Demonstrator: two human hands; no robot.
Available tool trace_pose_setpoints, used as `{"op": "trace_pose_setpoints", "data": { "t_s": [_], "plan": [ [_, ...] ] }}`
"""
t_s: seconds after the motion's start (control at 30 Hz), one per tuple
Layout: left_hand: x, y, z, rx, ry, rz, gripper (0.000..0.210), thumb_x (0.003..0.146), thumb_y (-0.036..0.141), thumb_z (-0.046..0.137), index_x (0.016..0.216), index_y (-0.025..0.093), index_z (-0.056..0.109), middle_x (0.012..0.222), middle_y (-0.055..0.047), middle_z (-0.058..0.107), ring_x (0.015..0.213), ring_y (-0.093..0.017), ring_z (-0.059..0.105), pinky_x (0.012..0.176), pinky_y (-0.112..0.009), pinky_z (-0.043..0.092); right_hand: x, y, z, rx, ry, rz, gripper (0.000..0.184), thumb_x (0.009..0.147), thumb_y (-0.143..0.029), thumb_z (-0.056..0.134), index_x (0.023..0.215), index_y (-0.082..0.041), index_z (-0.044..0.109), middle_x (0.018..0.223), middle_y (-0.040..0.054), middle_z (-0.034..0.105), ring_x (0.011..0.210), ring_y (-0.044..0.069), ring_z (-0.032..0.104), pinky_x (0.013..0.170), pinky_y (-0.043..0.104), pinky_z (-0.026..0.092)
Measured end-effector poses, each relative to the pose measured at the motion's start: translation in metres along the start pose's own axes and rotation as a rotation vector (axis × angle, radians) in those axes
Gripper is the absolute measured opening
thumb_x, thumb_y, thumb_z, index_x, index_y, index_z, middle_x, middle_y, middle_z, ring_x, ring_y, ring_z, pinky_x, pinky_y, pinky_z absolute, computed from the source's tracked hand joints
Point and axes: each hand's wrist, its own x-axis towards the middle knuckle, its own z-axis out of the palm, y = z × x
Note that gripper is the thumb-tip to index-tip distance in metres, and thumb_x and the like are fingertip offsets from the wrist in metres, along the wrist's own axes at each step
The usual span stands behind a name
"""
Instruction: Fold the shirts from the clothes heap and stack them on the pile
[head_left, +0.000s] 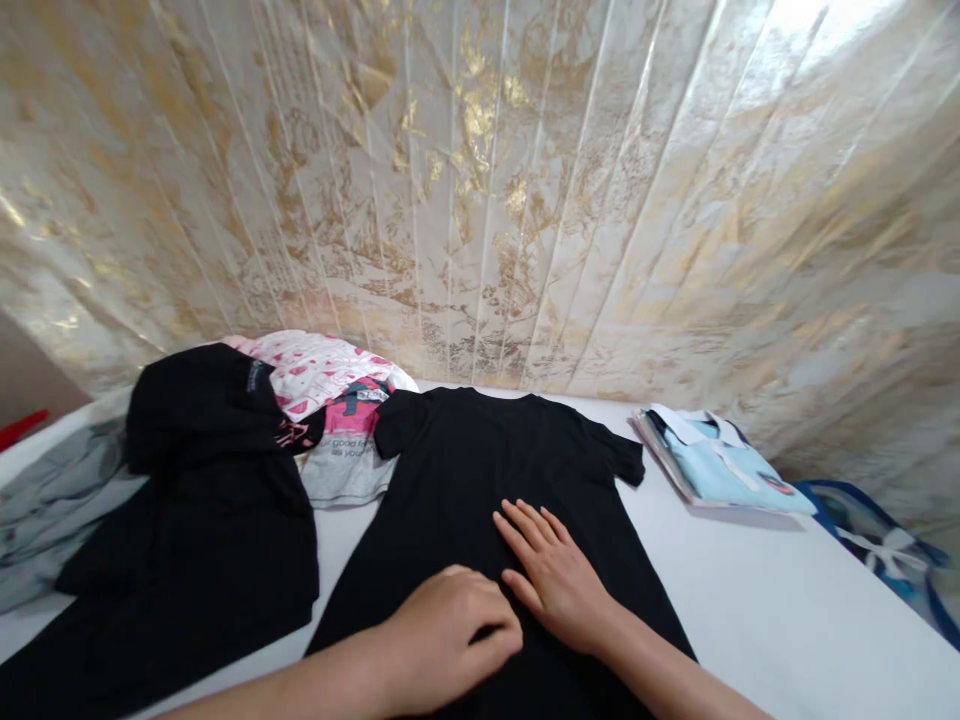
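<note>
A black short-sleeved T-shirt [480, 470] lies spread out on the white surface, its neckline toward the wall and both sleeves out to the sides. My right hand [555, 580] rests flat on the middle of the shirt, fingers stretched and slightly apart. Just left of it and nearer to me, my left hand [465, 640] is loosely curled over the shirt, with the thumb close to the bent fingers. No cloth shows bunched in it, though its fingertips are partly hidden. The shirt's lower end runs out of view beneath my arms.
On the left lie black garments [225, 540], a grey cloth [67, 500], a white-and-pink patterned cloth [322, 365] and a grey printed shirt [349, 465]. Folded clothes [720, 460] with a light blue collared shirt on top sit at right, beside a blue-edged clear bag [885, 540].
</note>
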Motion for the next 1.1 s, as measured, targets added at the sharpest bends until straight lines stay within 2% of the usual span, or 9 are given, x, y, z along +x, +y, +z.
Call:
{"op": "trace_pose_setpoints", "data": {
  "t_s": [0.1,0.2,0.33,0.43,0.57,0.67,0.8,0.93,1.1],
  "plan": [
    [0.039,-0.015,-0.016,0.029,0.196,-0.078,0.038,0.097,0.033,0.034,0.089,0.021,0.069,0.093,-0.003,0.071,0.090,-0.016,0.064,0.084,-0.028,0.047,-0.017,-0.011,-0.007,0.041,-0.054,-0.021,0.064,0.095,-0.045,0.041,0.152,-0.028,0.017,0.156,0.0027,0.023,0.143,0.023,0.021,0.117,0.045,0.019],
    [0.088,-0.041,-0.025,0.133,0.299,-0.113,0.036,0.096,0.032,0.035,0.113,0.019,0.064,0.121,-0.007,0.065,0.114,-0.019,0.057,0.100,-0.033,0.041,-0.024,-0.018,-0.013,0.072,-0.086,0.002,0.064,0.095,-0.045,0.041,0.152,-0.030,0.016,0.157,0.0018,0.021,0.144,0.023,0.019,0.117,0.046,0.017],
    [0.131,-0.081,-0.018,0.378,0.273,-0.267,0.052,0.093,0.042,0.040,0.138,0.015,0.045,0.150,-0.012,0.038,0.139,-0.027,0.032,0.114,-0.047,0.021,-0.024,-0.016,-0.015,0.128,-0.079,0.040,0.062,0.094,-0.044,0.044,0.150,-0.033,0.021,0.156,-0.0014,0.024,0.143,0.021,0.021,0.117,0.044,0.017],
    [0.138,-0.099,-0.008,0.478,0.285,-0.247,0.058,0.093,0.047,0.036,0.144,0.019,0.038,0.154,-0.008,0.030,0.143,-0.026,0.025,0.116,-0.048,0.018,-0.020,0.009,-0.017,0.152,-0.036,0.136,0.056,0.093,-0.039,0.046,0.146,-0.033,0.032,0.153,-0.0005,0.032,0.140,0.021,0.028,0.116,0.045,0.019],
    [0.136,-0.106,-0.005,0.509,0.261,-0.244,0.059,0.094,0.051,0.032,0.145,0.022,0.036,0.155,-0.006,0.028,0.143,-0.025,0.024,0.115,-0.047,0.018,-0.019,0.077,-0.029,0.177,0.119,0.407,0.045,0.089,-0.030,0.048,0.133,-0.022,0.052,0.142,0.0083,0.047,0.130,0.022,0.043,0.108,0.039,0.032],
    [0.137,-0.107,-0.007,0.517,0.246,-0.249,0.059,0.094,0.052,0.032,0.146,0.023,0.035,0.155,-0.004,0.027,0.143,-0.025,0.024,0.115,-0.047,0.017,-0.023,0.130,-0.040,0.228,0.259,0.689,0.030,0.090,-0.029,0.044,0.109,-0.020,0.065,0.117,0.0095,0.064,0.107,0.023,0.059,0.091,0.034,0.044],
    [0.140,-0.109,-0.007,0.522,0.249,-0.245,0.060,0.093,0.052,0.032,0.146,0.024,0.035,0.155,-0.004,0.028,0.143,-0.025,0.023,0.115,-0.047,0.017,-0.025,0.174,-0.041,0.205,0.421,1.054,0.019,0.085,-0.037,0.051,0.083,-0.021,0.062,0.086,0.0093,0.066,0.083,0.025,0.062,0.070,0.033,0.045],
    [0.140,-0.107,-0.007,0.529,0.236,-0.257,0.061,0.093,0.053,0.031,0.146,0.023,0.035,0.155,-0.005,0.027,0.143,-0.024,0.023,0.115,-0.047,0.017,-0.009,0.196,-0.033,0.321,0.502,1.058,0.014,0.072,-0.029,0.064,0.067,-0.021,0.053,0.068,0.0036,0.059,0.071,0.022,0.061,0.061,0.029,0.044],
    [0.138,-0.105,-0.009,0.525,0.242,-0.246,0.059,0.093,0.052,0.032,0.145,0.023,0.036,0.155,-0.004,0.029,0.143,-0.024,0.024,0.115,-0.046,0.018,0.008,0.215,-0.037,0.397,0.609,1.038,0.013,0.079,-0.019,0.045,0.089,-0.019,0.054,0.074,0.0003,0.061,0.056,0.013,0.060,0.053,0.023,0.045]
  ]
}}
